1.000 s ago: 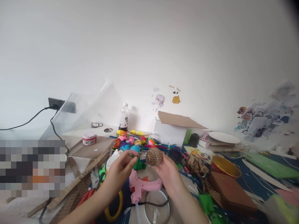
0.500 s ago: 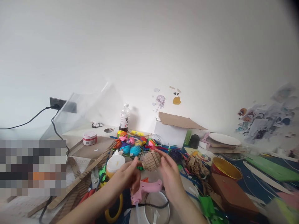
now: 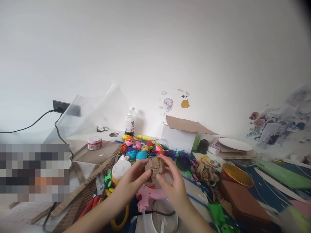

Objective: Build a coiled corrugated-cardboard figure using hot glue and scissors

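A small ribbed piece of corrugated cardboard (image 3: 155, 167) is held up between both hands. My left hand (image 3: 136, 176) pinches its left side with thumb and fingers. On its right side, my right hand (image 3: 172, 178) grips it, the thumb on the near face and the index finger over the top. Just below the hands lies a pink glue gun (image 3: 152, 194). Behind them sit several colourful ribbed balls (image 3: 136, 150). A white-capped glue bottle (image 3: 120, 170) stands beside my left hand.
Cardboard strips (image 3: 89, 178) and red-handled scissors (image 3: 89, 205) are at the left. Right of the hands are crumpled brown paper (image 3: 205, 173), a gold-lined bowl (image 3: 236, 174) and a brown box (image 3: 243, 204). A drink bottle (image 3: 130, 121) stands near the wall.
Both hands have closed in on the cardboard piece, which has turned and shifted slightly left. My left fingers now wrap its side, with the thumb in front.
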The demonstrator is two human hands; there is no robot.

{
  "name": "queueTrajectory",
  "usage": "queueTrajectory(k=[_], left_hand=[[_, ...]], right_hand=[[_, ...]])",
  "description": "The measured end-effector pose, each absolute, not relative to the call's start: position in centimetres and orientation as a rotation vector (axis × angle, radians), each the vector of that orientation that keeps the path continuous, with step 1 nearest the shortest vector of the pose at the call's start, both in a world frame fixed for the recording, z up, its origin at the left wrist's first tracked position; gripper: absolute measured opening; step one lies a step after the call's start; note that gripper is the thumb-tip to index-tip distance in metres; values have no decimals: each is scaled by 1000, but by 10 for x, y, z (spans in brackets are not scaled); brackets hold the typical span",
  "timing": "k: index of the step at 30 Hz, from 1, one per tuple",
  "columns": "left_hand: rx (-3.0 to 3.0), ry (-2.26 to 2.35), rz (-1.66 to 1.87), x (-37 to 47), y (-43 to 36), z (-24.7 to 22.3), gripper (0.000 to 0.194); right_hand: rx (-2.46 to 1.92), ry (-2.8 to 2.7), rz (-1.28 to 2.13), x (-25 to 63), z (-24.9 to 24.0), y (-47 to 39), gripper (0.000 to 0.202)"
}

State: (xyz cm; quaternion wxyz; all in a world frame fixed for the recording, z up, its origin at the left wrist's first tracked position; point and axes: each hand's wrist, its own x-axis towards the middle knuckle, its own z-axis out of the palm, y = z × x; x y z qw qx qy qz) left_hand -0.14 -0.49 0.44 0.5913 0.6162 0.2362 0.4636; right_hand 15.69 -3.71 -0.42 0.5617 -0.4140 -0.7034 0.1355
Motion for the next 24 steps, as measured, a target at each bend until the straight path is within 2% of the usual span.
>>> queueTrajectory(k=[7,17,21,24], left_hand=[[1481,559,1130,-1,-10,8,27],[1541,535,1099,-3,-5,-3,25],[1785,736,1229,-10,-5,0,34],[2107,865,1379,-14,-5,2,29]], right_hand=[[-932,-1878,-179,161,-2,-41,37],[-906,-1844,-224,159,-4,-40,27],[-936,-1849,-241,159,-3,-39,26],[-978,-1857,-269,158,-4,-37,31]])
